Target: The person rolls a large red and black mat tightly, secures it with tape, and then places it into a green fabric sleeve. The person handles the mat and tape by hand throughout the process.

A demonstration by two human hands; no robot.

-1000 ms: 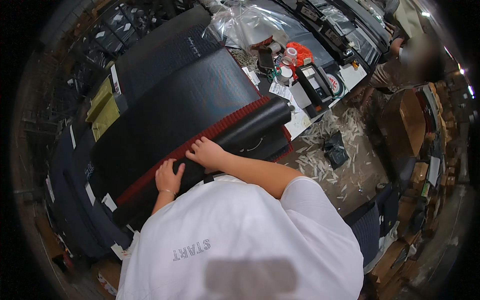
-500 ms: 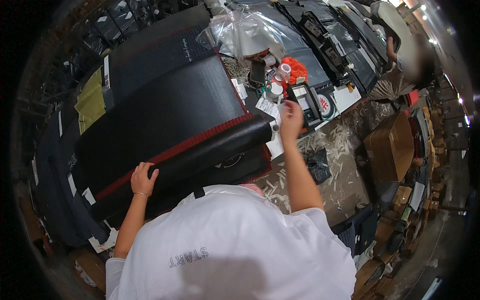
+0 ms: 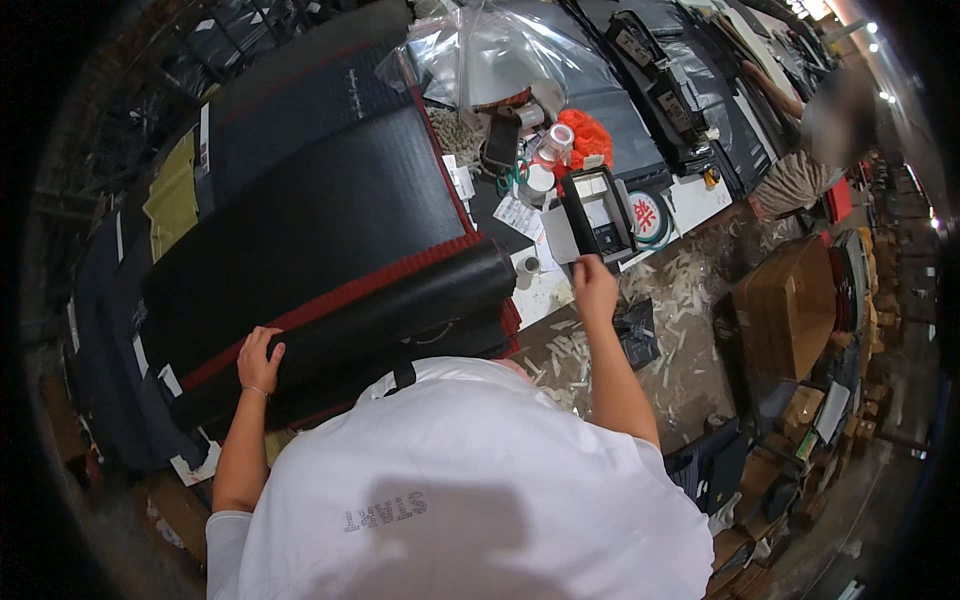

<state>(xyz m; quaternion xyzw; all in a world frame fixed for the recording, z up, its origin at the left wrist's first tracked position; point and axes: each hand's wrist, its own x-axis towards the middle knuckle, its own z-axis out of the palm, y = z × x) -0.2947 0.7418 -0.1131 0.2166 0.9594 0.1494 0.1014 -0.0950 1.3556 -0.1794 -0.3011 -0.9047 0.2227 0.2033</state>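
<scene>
- Roll (image 3: 430,290): along near side of mat (image 3: 330,205), underside hidden.
- Left hand (image 3: 260,360): on roll, thumb and fingers apart.
- Right hand (image 3: 595,288): at box (image 3: 582,218), fingertips indistinct; cannot tell grip.

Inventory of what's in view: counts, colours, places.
Rolled mat: one, black, left of centre
Flat mats: several, black, beyond rolled mat
Cloth: one, yellow-green, far left
Plastic sheeting: clear, count unclear, top centre
Phone-like object: one, black, upper centre
Crumpled bag: one, orange, upper centre
Open box: one, black, nearer than crumpled bag
Disc: one, red-and-white face, right of open box
Scraps: many, white, right of centre
Large carton: one, brown, right
Co-worker: one, brownish clothing, upper right
Shirt: one, white, bottom
Left hand: one, bare, on rolled mat
Right hand: one, bare, at open box, contact unclear
</scene>
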